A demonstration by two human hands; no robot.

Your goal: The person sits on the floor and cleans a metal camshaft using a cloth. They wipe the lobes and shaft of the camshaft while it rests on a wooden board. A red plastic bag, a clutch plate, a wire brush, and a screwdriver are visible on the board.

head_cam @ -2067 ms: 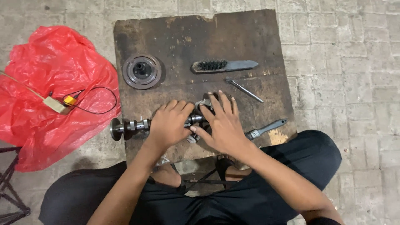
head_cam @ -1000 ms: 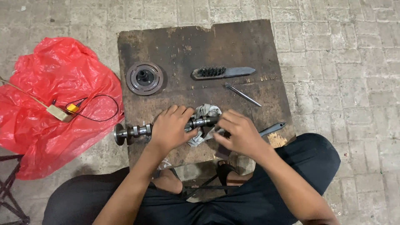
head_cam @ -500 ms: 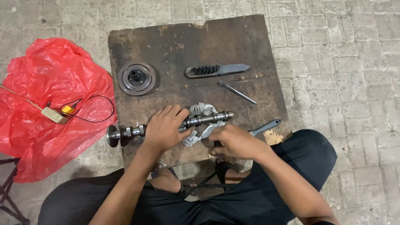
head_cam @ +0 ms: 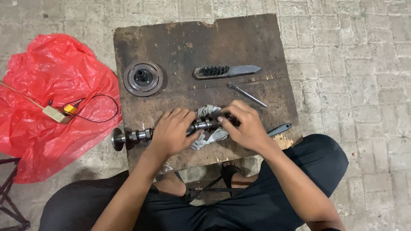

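Note:
A metal camshaft lies across the near part of a dark wooden board, its left end sticking out past the board's edge. My left hand grips the shaft near its middle. My right hand is closed over the shaft's right end. A grey rag is bunched under and around the shaft between my two hands.
On the board lie a round metal disc, a wire brush, a thin metal rod and a dark tool handle at the right edge. A red plastic sheet with a small wired device covers the paved floor at left.
My right hand came off the board's near right edge and now closes over the shaft's right end. My left hand stayed on the shaft. The rag now shows between my hands.

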